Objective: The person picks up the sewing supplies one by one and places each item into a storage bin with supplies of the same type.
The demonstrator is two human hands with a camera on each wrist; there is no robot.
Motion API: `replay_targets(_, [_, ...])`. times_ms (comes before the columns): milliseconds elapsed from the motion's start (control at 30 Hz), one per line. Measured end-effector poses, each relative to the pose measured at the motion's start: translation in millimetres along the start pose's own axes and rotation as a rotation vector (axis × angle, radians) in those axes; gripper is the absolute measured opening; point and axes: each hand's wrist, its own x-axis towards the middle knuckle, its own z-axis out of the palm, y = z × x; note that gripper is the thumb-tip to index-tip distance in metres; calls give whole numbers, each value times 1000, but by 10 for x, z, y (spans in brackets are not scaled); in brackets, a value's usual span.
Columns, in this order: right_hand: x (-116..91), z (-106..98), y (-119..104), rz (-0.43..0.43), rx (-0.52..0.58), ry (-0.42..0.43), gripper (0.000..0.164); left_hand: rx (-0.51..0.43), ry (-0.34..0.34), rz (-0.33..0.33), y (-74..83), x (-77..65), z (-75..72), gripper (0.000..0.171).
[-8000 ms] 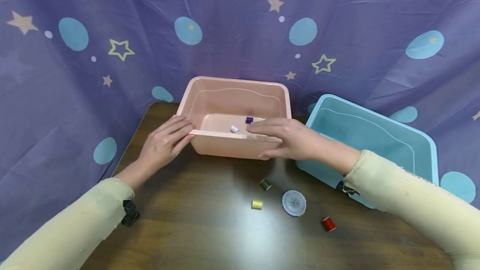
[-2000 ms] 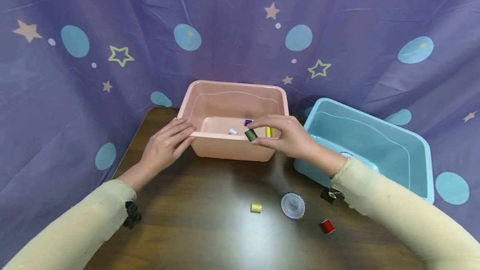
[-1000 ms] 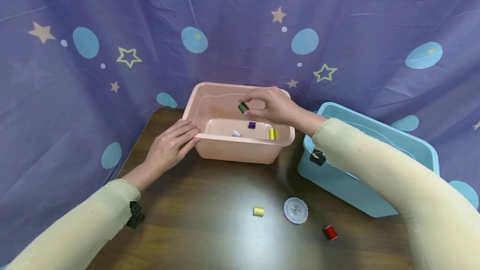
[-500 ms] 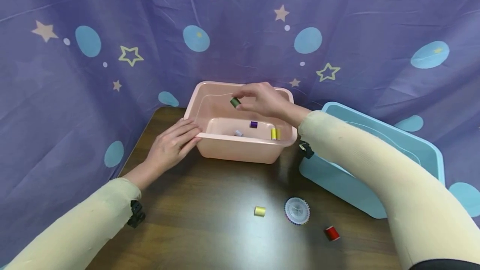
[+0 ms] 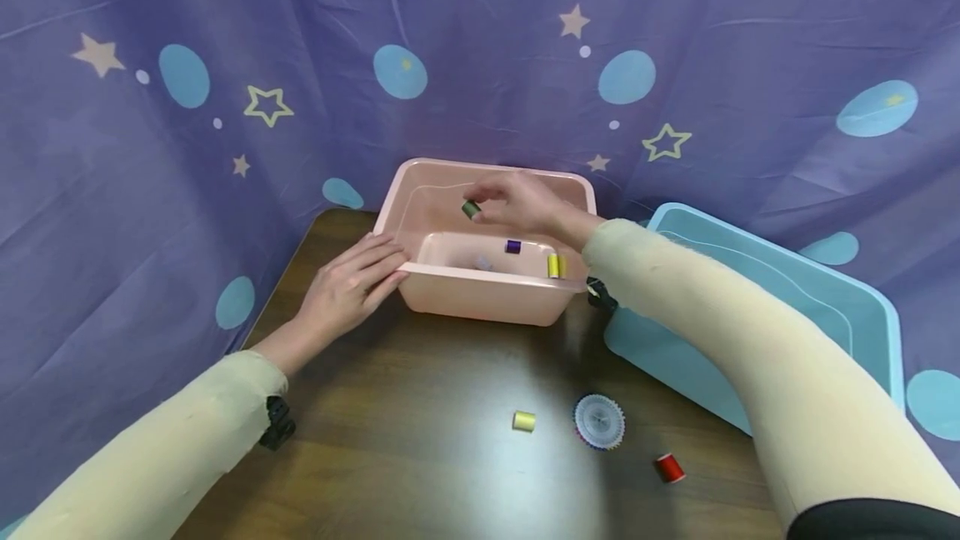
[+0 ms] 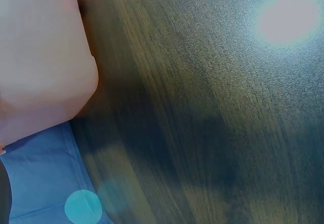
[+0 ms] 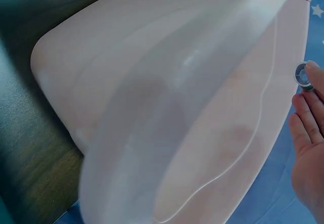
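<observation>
Green spool (image 5: 471, 209), pink bin (image 5: 480, 300)

Right hand (image 5: 517, 202) reaches forward, fingertips seemingly in a pinching grip; left hand (image 5: 348, 286) lies flat.

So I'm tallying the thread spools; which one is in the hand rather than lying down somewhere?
The dark green spool, pinched by the right hand above the pink bin. The purple and yellow ones lie inside the bin; another yellow and a red lie on the table.

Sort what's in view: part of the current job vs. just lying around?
In play: green spool pinched by right hand; pink bin steadied by left hand.
Lying about: yellow spool, red spool, pin wheel, blue bin.
</observation>
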Motion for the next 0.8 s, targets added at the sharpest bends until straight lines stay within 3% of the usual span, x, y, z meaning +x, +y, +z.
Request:
replay_targets(533, [170,145,163,-22,-53,-62,28,4,-11,7,-1,-2,10,32])
replay_targets(800, [196,135,235,32,-115,-78,40,11,-26,-6,4,4,-4,34])
